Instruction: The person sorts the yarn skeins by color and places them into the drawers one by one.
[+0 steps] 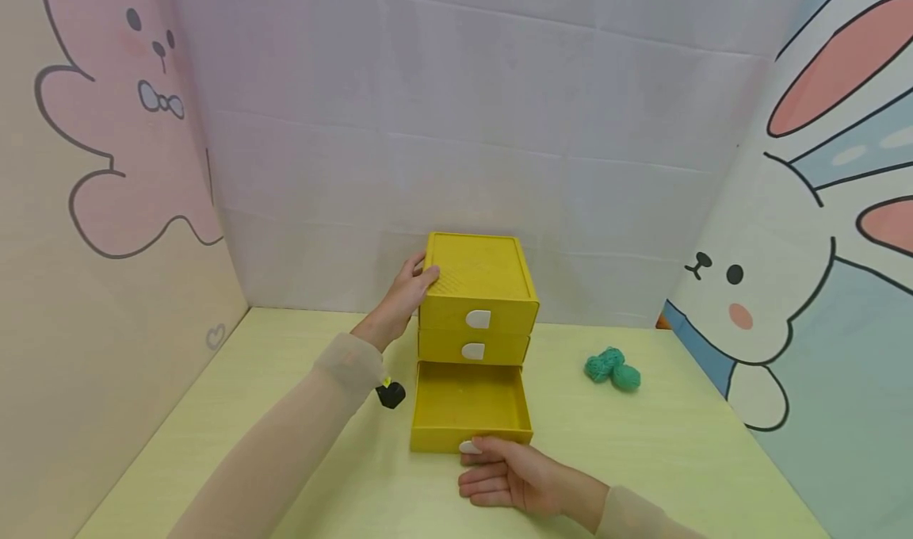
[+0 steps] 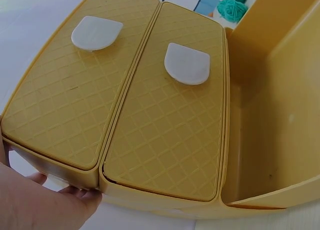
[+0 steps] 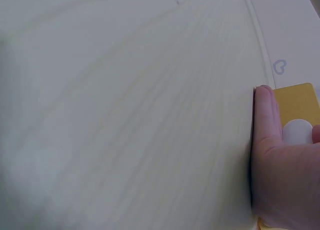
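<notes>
A yellow three-drawer cabinet (image 1: 481,265) stands at the middle of the table. Its bottom drawer (image 1: 471,400) is pulled out and nothing lies in it, while the upper two drawers are closed. At the cabinet's top left edge, my left hand (image 1: 399,305) holds on, thumb over the top and fingers along the side. My right hand (image 1: 524,475) pinches the white drawer handle (image 1: 468,447) of the bottom drawer, its lower fingers stretched out beneath. In the left wrist view, white handles (image 2: 187,63) show on the closed drawer fronts.
Several teal balls (image 1: 612,368) lie on the table right of the cabinet. A small black object (image 1: 391,395) sits left of the drawer, partly behind my left sleeve. A pale wall cloth (image 1: 485,127) hangs close behind the cabinet.
</notes>
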